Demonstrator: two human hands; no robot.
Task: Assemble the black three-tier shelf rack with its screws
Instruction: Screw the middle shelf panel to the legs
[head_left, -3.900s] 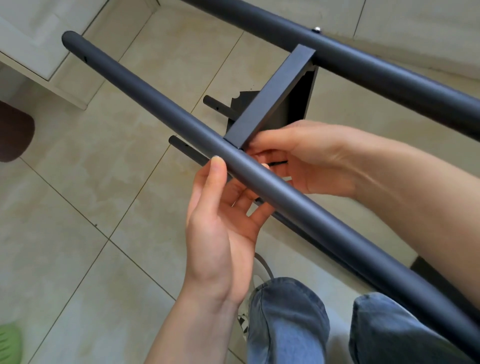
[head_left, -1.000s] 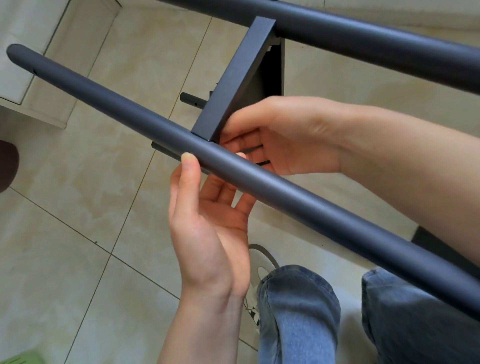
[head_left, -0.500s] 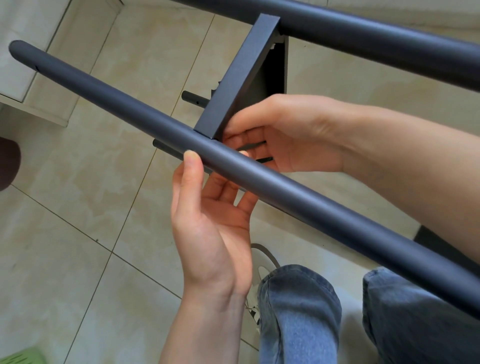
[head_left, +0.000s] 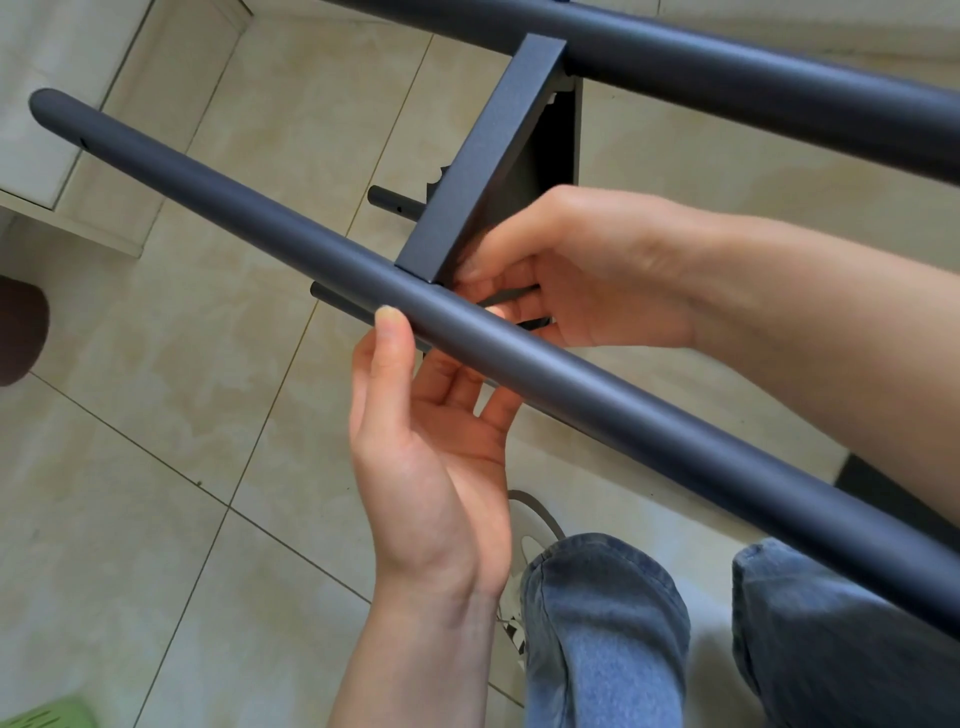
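- Step in hand, as judged: fastening the shelf bracket (head_left: 483, 171) to the near tube (head_left: 519, 353), one joint of the rack frame.
- The near tube runs from upper left to lower right of the frame; the far tube (head_left: 727, 83) crosses the top. The bracket spans between the 2, its lower end butted against the near tube at frame centre.
- Left hand (head_left: 431, 447), lower centre: thumb laid on the near tube's upper face, fingers reaching beneath it, cupping the tube rather than clamping it.
- Right hand (head_left: 576, 270), centre right: fingers curled at the joint, pinching a thin dark tool (head_left: 524, 309), probably a hex key; its tip and any screw are hidden behind the tube.
- 2 further short tubes (head_left: 395, 202) lie on the tiled floor (head_left: 182, 415) beyond the joint.
- Next move, as judged: turn the tool home while the left hand keeps the tube steady and the holes aligned.
- Risk: if the tube rolls, the screw may cross-thread.
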